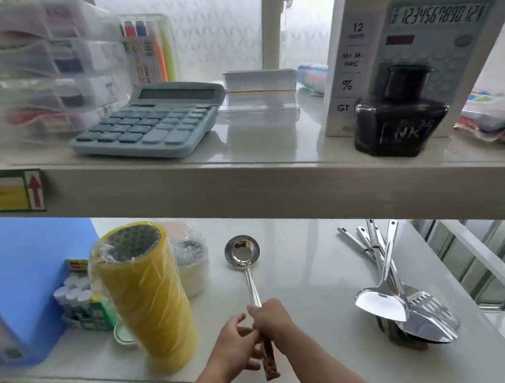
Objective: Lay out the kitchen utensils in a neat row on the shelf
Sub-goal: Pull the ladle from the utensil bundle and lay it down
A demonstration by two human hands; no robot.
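A steel ladle (242, 252) with a brown patterned handle lies on the lower white shelf (312, 267), bowl pointing away from me. My right hand (272, 319) is closed around its shaft just above the handle. My left hand (232, 343) touches the handle from the left side, fingers curled against it. To the right, a heap of steel utensils (400, 297) lies crossed over each other: spatulas, a slotted turner and long handles fanning toward the back.
A tall yellow tape stack (146, 298) stands left of the ladle, with a white tape roll (191, 263) behind it and a blue box (7, 288) at far left. The upper shelf holds a calculator (149, 124), an ink bottle (399, 120) and boxes.
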